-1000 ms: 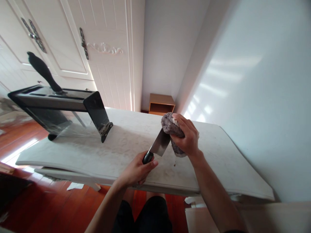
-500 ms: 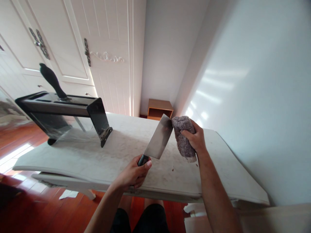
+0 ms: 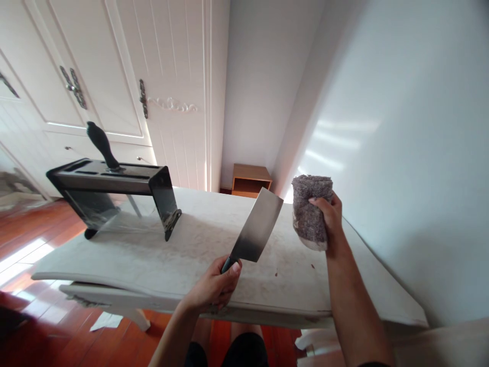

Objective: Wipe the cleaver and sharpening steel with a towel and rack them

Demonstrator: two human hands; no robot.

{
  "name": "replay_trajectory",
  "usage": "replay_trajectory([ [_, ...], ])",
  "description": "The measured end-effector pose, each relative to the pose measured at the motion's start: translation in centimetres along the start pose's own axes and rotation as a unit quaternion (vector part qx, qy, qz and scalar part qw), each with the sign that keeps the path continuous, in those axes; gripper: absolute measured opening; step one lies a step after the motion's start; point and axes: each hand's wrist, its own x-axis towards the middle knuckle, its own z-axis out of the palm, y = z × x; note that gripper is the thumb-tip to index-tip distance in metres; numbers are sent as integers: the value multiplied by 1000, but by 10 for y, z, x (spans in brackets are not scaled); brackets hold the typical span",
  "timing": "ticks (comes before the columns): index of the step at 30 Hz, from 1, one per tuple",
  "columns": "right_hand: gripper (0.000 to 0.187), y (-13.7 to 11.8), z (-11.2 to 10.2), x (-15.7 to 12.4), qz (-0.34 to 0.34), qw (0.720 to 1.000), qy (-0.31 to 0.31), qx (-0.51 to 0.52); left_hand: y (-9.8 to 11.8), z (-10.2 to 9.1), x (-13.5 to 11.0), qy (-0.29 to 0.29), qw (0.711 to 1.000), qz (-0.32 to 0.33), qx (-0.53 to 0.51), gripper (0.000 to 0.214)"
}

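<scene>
Since half a second ago, your right hand (image 3: 331, 220) has drawn the grey cloth (image 3: 309, 214) off the blade. Cloth and cleaver (image 3: 257, 224) were touching then and now stand apart with open space between them. The cleaver has also risen and tipped more upright.

Left hand (image 3: 214, 288): its fingers are wrapped tight around the cleaver's dark handle, and the thumb lies on top near the heel of the blade. You hold the cleaver to the right of the knife block (image 3: 114, 188), lifted off the surface (image 3: 171, 255). Its blade slants up and away to the right, with the broad face towards you.

Right hand: its fingers curl round the folded cloth and pinch it from the side; the thumb is hidden behind it. The cloth sits further right of the knife block than the cleaver, at about the height of the blade's tip, also off the surface.

The knife block is black and stands on the surface, well apart from both hands. One black handle (image 3: 100, 143) juts from a slot in its top. White wardrobe doors (image 3: 114, 76) rise behind the knife block, and a small wooden cabinet (image 3: 250, 179) stands beyond it to the right. Red-brown floor (image 3: 57, 326) shows below and to its left.
</scene>
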Motion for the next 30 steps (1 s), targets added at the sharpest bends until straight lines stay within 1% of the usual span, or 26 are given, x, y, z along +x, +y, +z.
replay_trajectory([
  [1,24,-9,-1,6,-1,999,-35,-13,0,0,0,1,1000,0,3,54],
  [3,23,-30,3,17,2,990,-129,-55,-1,1,1,-2,1000,0,11,54],
  [5,27,-50,14,24,8,968,-229,-100,0,1,1,-7,1000,-2,19,54],
  [7,34,-64,27,30,13,939,-313,-142,1,1,0,-10,1000,-4,22,55],
  [9,39,-72,39,36,19,913,-368,-174,3,1,0,-16,1000,-13,16,55],
  [11,37,-76,45,43,39,898,-397,-184,3,-1,-1,-32,999,-23,7,54],
  [13,33,-78,45,49,81,886,-418,-181,3,-3,-1,-52,998,-24,2,52],
  [15,30,-78,41,52,138,874,-431,-177,2,-5,-1,-69,997,-17,-1,50],
  [17,30,-76,35,51,186,870,-425,-164,2,-5,-1,-76,997,-9,-1,49],
  [20,31,-68,23,42,230,888,-380,-118,4,-4,-2,-75,997,-5,1,48],
  [22,30,-61,15,35,250,899,-347,-90,5,-3,-3,-75,997,-6,1,48],
  [25,32,-51,5,27,271,907,-316,-65,7,-2,-3,-80,997,-6,2,48],
  [30,29,-42,-8,23,276,910,-305,-41,6,-4,-2,-78,997,-7,7,46],
])
